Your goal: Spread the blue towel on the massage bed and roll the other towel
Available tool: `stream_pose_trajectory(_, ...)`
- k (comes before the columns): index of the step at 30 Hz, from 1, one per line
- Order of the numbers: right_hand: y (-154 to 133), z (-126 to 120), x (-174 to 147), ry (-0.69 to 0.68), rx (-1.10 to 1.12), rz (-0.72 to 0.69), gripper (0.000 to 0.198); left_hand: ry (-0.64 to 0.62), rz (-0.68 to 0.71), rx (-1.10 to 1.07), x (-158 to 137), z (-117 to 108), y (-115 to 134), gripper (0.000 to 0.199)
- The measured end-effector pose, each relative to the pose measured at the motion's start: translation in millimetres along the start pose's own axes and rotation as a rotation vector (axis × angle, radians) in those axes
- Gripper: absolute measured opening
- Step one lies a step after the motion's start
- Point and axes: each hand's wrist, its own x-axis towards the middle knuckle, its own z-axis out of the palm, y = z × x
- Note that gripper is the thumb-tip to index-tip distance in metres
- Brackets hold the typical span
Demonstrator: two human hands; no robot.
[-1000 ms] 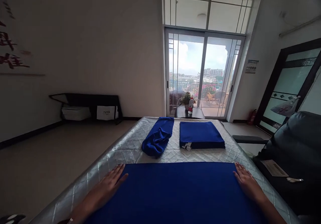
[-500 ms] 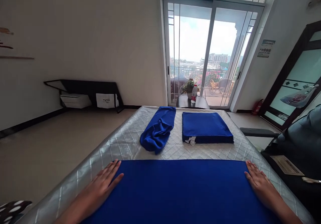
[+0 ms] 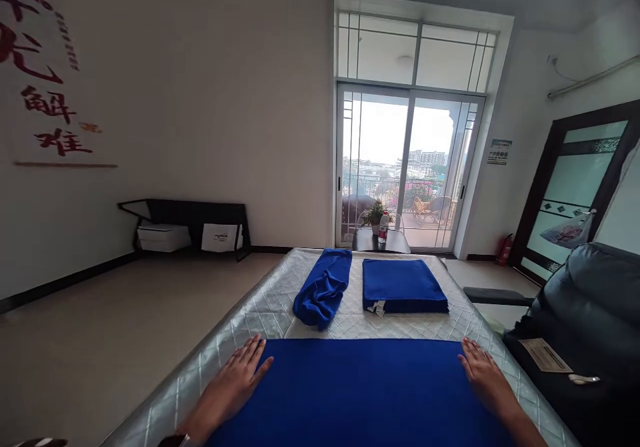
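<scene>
A quilted bed (image 3: 280, 293), a wall scroll (image 3: 40, 93) ending 解难 to its left, bears a flat blue cloth (image 3: 360, 387) with a folded blue stack (image 3: 403, 280) beyond. The left hand (image 3: 241, 370) and right hand (image 3: 481, 370) lie flat at the cloth's far corners, gripping nothing. Behind, a pot (image 3: 375, 229) holds a leafy plant (image 3: 373, 215) beside a red-labelled bottle (image 3: 383, 228); the stack's tags (image 3: 379, 307) are illegible.

Blue cloth (image 3: 360, 393): plain, of deep colour
Cloth pose: spread flat, far side straight
Cloth place: upon the silver quilted cover (image 3: 278, 295)
</scene>
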Motion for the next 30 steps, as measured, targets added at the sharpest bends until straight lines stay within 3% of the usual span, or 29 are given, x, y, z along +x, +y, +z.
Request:
stream_pose_trajectory(3,-51,-28,-12,-0.032,0.118,-0.094,0.058,-0.228,0.076,-0.061,-2,-27,48,0.055)
stream_pose_trajectory(6,-123,-45,-20,-0.066,0.26,-0.214,0.056,-0.309,0.202,-0.217,1,-48,121,0.053)
stream_pose_trajectory(9,-191,-45,-18,-0.097,0.352,-0.313,0.051,-0.227,0.286,-0.339,13,-53,194,0.047)
stream_pose_trajectory(12,-232,-29,-7,-0.101,0.389,-0.31,0.054,-0.141,0.357,-0.348,27,-31,239,0.045)
stream_pose_trajectory(15,-242,-7,3,-0.111,0.361,-0.291,0.058,-0.086,0.376,-0.282,34,6,250,0.047)
stream_pose_trajectory(19,-235,9,10,-0.15,0.286,-0.343,0.058,-0.029,0.374,-0.238,34,42,244,0.048)
stream_pose_trajectory(30,-234,-10,7,-0.186,0.251,-0.355,0.06,-0.006,0.412,-0.183,35,38,244,0.049)
